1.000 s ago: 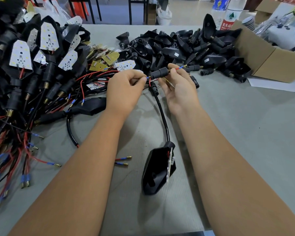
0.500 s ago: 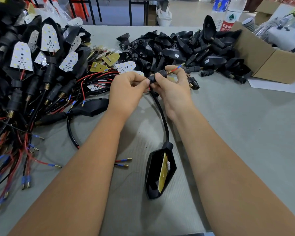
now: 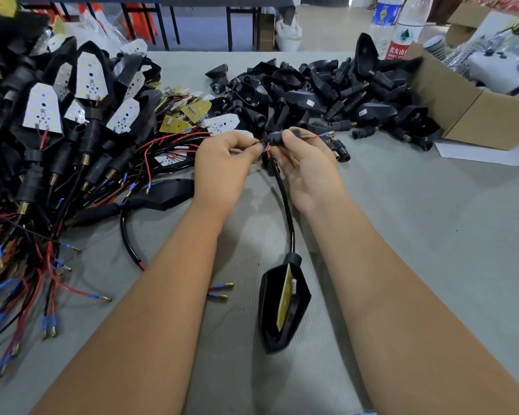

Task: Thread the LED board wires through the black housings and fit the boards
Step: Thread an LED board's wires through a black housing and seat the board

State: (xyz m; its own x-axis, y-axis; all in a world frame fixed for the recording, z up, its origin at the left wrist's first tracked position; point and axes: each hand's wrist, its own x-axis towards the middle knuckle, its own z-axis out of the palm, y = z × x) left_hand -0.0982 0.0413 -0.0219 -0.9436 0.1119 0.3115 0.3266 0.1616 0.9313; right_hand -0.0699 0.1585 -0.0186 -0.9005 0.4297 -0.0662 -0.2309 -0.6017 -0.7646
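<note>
Lying nearest, between the two forearms on the grey, faintly ribbed surface (image 3: 417, 235): a black arrowhead-shaped housing (image 3: 282, 307), matte moulded plastic, with a yellow LED board (image 3: 284, 301) standing on edge inside it, not yet seated flat. Running up and away from the housing's neck, a smooth black sleeved cable (image 3: 287, 214), curving toward the hands. Further out, meeting almost fingertip to fingertip: the left hand (image 3: 225, 166) pinching thin wire ends between thumb and forefinger, the right hand (image 3: 306, 166) curling its fingers round a short black stem sleeve (image 3: 274, 138), a ribbed cylinder lying roughly crosswise, left to right. Emerging from the sleeve's right end, a thin red wire (image 3: 312, 136) tipped with a blue-collared brass terminal (image 3: 327, 134), pointing away to the right. Judging from this, threading along that left-right axis, with the left hand feeding in at the near mouth and the right steadying the sleeve; both equally close to it. Lying to the left, a tangled heap of finished units (image 3: 57, 130) with white, dotted boards and red and black leads. Piling up beyond the hands, empty glossy black housings (image 3: 327, 94); beside them to the right, a brown cardboard box (image 3: 462, 115), and behind that two clear plastic bottles (image 3: 402, 25).
</note>
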